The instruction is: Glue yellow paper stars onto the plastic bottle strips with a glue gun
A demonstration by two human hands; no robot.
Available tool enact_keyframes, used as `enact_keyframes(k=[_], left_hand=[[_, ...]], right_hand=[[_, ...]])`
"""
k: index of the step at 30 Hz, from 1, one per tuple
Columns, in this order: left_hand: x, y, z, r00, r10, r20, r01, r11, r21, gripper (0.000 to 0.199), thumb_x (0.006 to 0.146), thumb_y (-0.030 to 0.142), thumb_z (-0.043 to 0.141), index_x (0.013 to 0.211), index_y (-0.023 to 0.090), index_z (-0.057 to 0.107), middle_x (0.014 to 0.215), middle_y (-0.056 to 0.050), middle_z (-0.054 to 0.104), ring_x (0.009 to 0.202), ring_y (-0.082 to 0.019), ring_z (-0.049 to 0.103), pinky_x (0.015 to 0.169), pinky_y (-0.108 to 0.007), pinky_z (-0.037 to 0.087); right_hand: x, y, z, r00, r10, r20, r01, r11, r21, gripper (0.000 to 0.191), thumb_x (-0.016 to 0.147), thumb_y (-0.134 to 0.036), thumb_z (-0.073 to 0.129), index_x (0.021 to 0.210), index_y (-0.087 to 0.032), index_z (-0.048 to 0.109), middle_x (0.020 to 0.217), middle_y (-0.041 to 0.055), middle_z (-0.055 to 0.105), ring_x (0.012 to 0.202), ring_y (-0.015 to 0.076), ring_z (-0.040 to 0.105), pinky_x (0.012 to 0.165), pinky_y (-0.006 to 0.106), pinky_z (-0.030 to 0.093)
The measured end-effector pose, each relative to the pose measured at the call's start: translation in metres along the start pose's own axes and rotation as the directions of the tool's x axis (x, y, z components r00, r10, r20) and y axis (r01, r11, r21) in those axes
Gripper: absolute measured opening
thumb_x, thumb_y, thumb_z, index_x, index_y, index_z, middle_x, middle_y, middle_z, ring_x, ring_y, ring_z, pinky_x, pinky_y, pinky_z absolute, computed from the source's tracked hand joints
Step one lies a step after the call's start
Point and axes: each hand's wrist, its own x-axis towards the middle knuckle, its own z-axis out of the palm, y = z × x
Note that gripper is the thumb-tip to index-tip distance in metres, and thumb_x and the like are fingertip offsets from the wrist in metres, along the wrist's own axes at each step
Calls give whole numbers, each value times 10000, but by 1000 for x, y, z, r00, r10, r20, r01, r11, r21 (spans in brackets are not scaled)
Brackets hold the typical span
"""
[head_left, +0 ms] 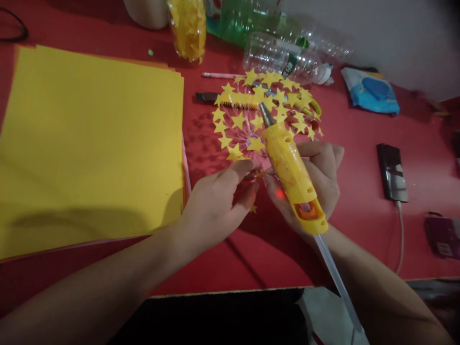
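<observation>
My right hand (pixel 319 177) is closed round a yellow glue gun (pixel 289 163), its metal nozzle pointing away from me and a clear glue stick coming out of its back. My left hand (pixel 219 201) is pinched at the near edge of a spread of clear plastic strips (pixel 247 127) tipped with yellow paper stars (pixel 238 120). Between the fingertips of both hands a small yellow paper star (pixel 259 175) shows edge-on, partly hidden. Another yellow star (pixel 253 209) peeks out below my left fingers.
Yellow paper sheets (pixel 93 143) lie stacked at left. Behind the stars are a pink pencil (pixel 221 75), a black-and-yellow cutter (pixel 208 97), a clear bottle (pixel 273 55) and a green bottle (pixel 240 21). A blue-and-white packet (pixel 370 91) and a cabled phone (pixel 392 172) lie right.
</observation>
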Motion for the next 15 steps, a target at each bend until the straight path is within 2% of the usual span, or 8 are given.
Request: enact_keyframes(k=[6,10,13,15], left_hand=[[2,1,0,1000,4,-3,-4,1000,-15,246,896,236,484,1087,170,624,1002,-36,759,912,-183,722,754,-251,556],[1,3,-1,1000,-13,5,13,999,-38,246,903,237,490,1110,182,611,1032,-35,757,937,-185,723,797,-262,564],[-1,2,-1,1000,-23,1,23,994,-103,264,907,239,493,1142,177,599,1096,-54,743,983,-192,716,849,-286,565],[-2,1,0,1000,-19,-9,17,987,-161,283,905,234,491,1163,174,591,1122,-65,734,1008,-198,709,881,-308,565]], right_hand=[[1,-4,-1,1000,1,11,-1,1000,-9,135,917,-334,543,826,-246,590,901,73,624,857,248,544,768,479,449],[-1,-3,-8,999,5,38,-4,1000,-24,110,886,-356,584,860,-251,596,941,66,633,886,254,565,803,488,463],[-8,5,-13,1000,12,-14,-11,999,46,140,852,-393,607,816,-264,569,897,39,645,957,266,580,916,536,450],[-13,9,-14,999,26,44,-30,994,109,178,867,-421,560,769,-275,531,829,16,653,1015,268,602,1004,577,413]])
